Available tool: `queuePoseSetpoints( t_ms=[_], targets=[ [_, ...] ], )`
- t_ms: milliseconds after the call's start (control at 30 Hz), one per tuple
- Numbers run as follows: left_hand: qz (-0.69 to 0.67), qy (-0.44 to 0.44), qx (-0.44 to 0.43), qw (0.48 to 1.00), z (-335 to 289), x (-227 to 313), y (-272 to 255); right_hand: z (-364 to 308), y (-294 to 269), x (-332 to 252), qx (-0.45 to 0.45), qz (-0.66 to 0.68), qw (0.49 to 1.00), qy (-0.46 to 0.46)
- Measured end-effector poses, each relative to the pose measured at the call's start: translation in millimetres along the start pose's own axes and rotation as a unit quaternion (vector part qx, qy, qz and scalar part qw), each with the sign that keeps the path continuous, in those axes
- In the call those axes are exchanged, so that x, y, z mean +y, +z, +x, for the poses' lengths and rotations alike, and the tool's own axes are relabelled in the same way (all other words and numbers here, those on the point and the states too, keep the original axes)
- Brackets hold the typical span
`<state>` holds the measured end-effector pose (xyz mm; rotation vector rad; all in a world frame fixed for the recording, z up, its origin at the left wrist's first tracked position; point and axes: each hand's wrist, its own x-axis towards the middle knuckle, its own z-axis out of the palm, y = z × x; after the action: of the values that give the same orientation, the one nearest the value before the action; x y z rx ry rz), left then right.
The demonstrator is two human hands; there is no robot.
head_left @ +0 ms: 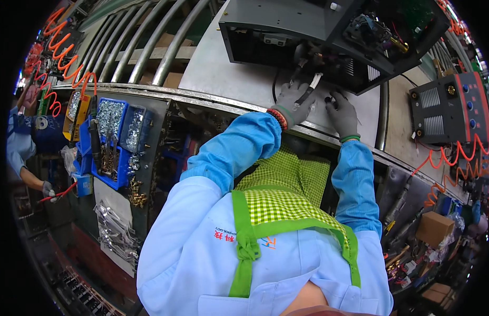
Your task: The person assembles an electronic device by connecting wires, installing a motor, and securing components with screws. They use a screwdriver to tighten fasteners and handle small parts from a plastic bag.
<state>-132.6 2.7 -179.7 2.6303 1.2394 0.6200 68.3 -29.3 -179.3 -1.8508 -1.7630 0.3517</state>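
Both my hands wear grey gloves and are at the near, open side of a dark grey metal machine case [286, 37]. My left hand [294, 104] is closed around a black cable with a white length [315, 81], which runs up toward the case. Just to the right, my right hand [343, 115] has its fingers bent together below the case's lower edge; a small dark piece shows at its fingertips, too small to name. Dark cables and fittings [302, 55] hang inside the case, partly in shadow.
Metal rollers [171, 42] lie at the upper left. Blue bins of screws and washers [112, 118] stand on the left bench, beside loose metal parts [115, 231]. A similar case [450, 108] and orange coiled hoses [444, 158] are at right. Another person's gloved hand [48, 190] holds red-handled pliers.
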Motion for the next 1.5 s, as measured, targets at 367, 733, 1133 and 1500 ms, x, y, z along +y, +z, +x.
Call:
queuePoseSetpoints(
  t_ms=[367,733,1133,1500],
  targets=[
    [-0.411,-0.053,0.015,0.91,-20.6,14.3,-33.2,-43.9,-20.1,-57.1,-0.145,0.33,0.933,0.0],
    [-0.219,-0.031,0.018,0.975,4.0,36.4,8.3,-157.0,-186.2,-16.3,0.102,0.31,0.934,0.145],
    [0.061,0.012,-0.081,0.995,49.6,57.3,27.0,-291.9,-406.8,77.6,0.515,0.01,0.854,0.071],
    [0.046,0.039,0.003,0.998,52.9,56.0,31.4,-342.3,-582.9,225.4,0.509,0.129,0.773,0.356]
  ],
)
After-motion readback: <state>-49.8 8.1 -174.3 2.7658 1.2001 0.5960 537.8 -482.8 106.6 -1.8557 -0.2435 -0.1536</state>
